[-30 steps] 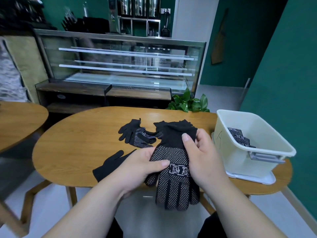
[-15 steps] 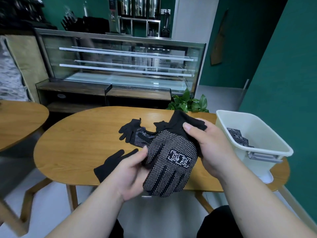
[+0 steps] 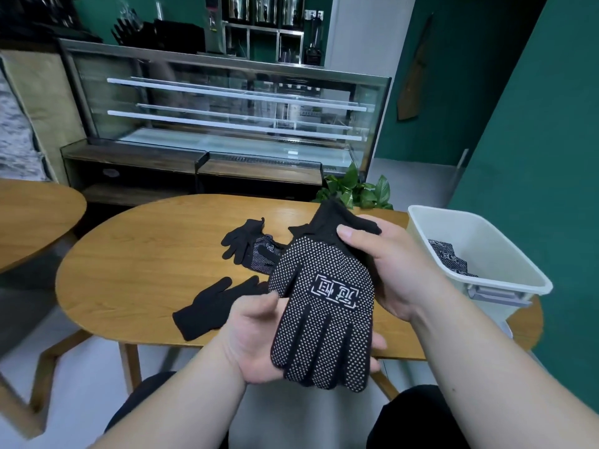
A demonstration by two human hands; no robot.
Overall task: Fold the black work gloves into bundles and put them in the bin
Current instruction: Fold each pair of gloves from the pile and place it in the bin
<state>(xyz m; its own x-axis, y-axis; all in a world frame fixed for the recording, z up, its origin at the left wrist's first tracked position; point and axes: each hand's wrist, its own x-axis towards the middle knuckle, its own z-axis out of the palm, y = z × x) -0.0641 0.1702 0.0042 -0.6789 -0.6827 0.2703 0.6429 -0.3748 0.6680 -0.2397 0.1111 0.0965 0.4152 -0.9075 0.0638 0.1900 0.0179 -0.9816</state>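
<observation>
A black work glove (image 3: 324,306) with white grip dots and a white logo hangs in front of me above the table's near edge, fingers pointing down. My right hand (image 3: 385,270) grips its cuff, thumb on top. My left hand (image 3: 256,338) lies palm-up under the glove's fingers, supporting them. Whether a second glove lies behind it I cannot tell. A loose black glove (image 3: 210,306) lies on the table by my left hand. Another pair of gloves (image 3: 252,247) lies further back. The white bin (image 3: 505,273) stands at the right with a folded glove bundle (image 3: 449,259) inside.
The oval wooden table (image 3: 146,264) carries the gloves and the bin. A second wooden table (image 3: 32,215) stands at the left. Behind are a glass display counter (image 3: 227,118) and a green plant (image 3: 356,192). A green wall (image 3: 544,157) runs close along the right.
The held glove has been lifted and turned. My right hand has shifted up to the cuff, and my left hand has moved from the glove's side to beneath its fingers.
</observation>
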